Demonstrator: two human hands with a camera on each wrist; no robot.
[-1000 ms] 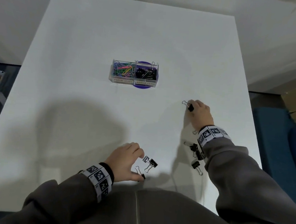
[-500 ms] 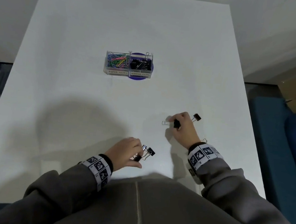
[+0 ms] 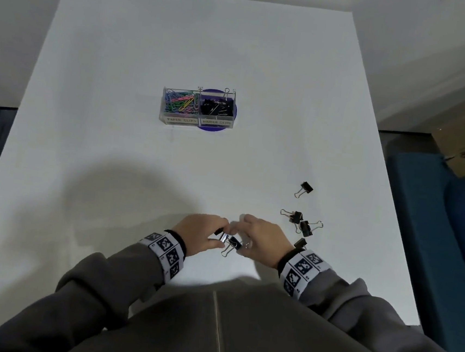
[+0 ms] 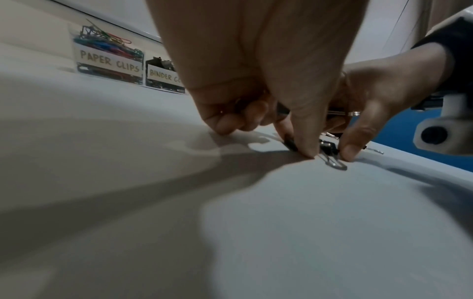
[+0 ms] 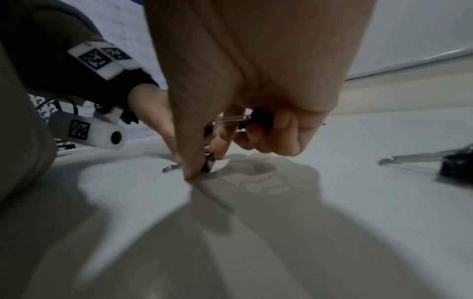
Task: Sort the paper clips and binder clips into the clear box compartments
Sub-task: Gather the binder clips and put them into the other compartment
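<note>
While the left hand [image 3: 201, 235] pinches one black binder clip [image 3: 233, 243] on the bench [image 3: 113, 164], its wire handles point toward 7 o'clock; the right hand [image 3: 265, 240] curls around another, the clear box [image 3: 196, 121] well apart at 12 o'clock.

"PAPER CLIPS" label [image 4: 110, 60] on clear box [image 3: 197, 107], "BINDER CL…" label [image 4: 165, 75] beside it

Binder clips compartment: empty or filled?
Filled: binder clips compartment holds a pile of black clips, one wire handle poking above the rim.

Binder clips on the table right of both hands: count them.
4: far clip, two touching clips, near clip partly behind the right wrist. More may be hidden.
</note>
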